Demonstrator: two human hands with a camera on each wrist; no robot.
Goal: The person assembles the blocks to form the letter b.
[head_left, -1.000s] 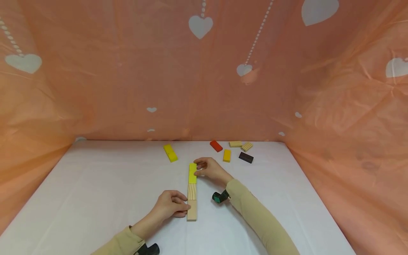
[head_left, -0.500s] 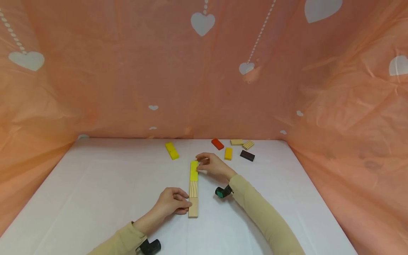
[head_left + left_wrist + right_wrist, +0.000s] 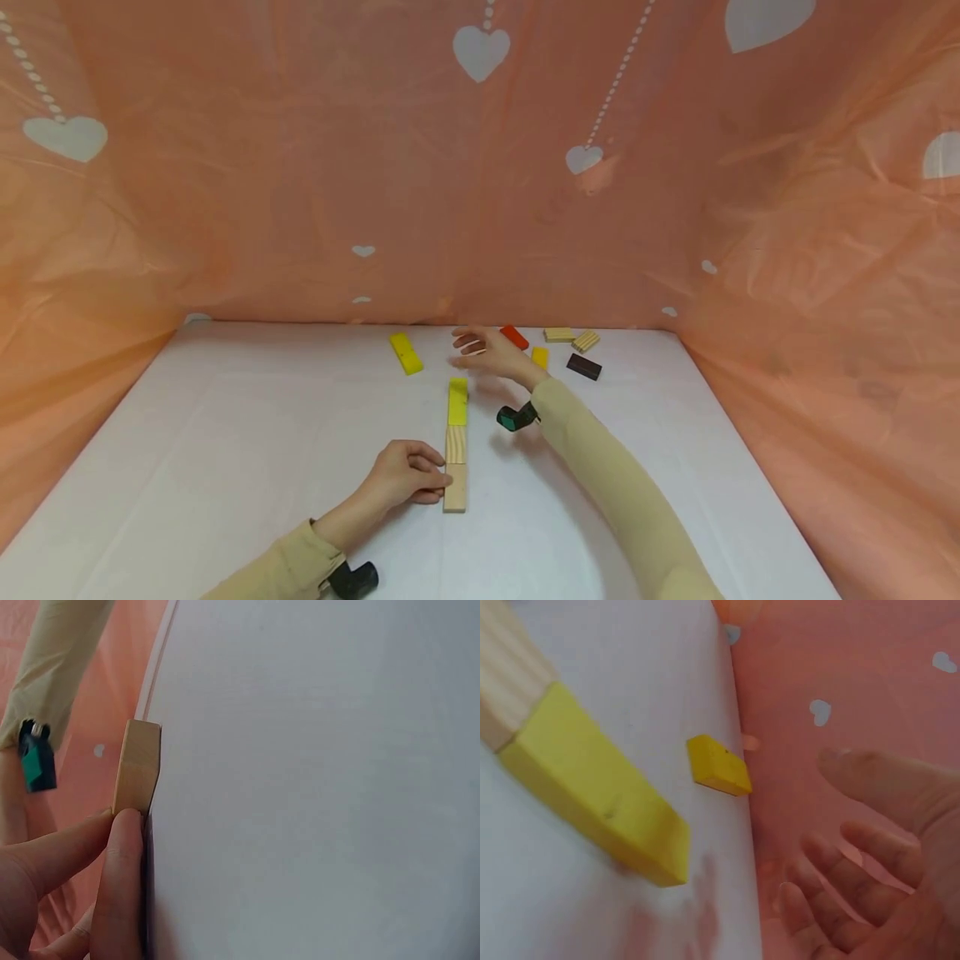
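Three blocks lie end to end in a straight row in the head view. Nearest is a plain wooden block (image 3: 454, 488), then a striped-grain wooden block (image 3: 456, 444), then a yellow block (image 3: 457, 402) at the far end. My left hand (image 3: 408, 472) holds the plain wooden block, thumb on its top and index finger at its left side; the left wrist view shows both fingertips against the block (image 3: 138, 766). Beyond the row, my right hand (image 3: 491, 352) hovers with fingers spread and nothing in it. In the right wrist view it (image 3: 877, 862) is apart from the yellow block (image 3: 600, 791).
Another yellow block (image 3: 406, 354) lies at the back, left of the right hand. Behind that hand are a red block (image 3: 514, 337) and an orange-yellow block (image 3: 539, 357). Farther right are two light wooden blocks (image 3: 558, 335) and a dark block (image 3: 583, 367), near the orange curtain (image 3: 420, 192).
My right hand has let go of the row's yellow block and moved up and away toward the back, its fingers spreading. The left hand stays at the plain wooden block.
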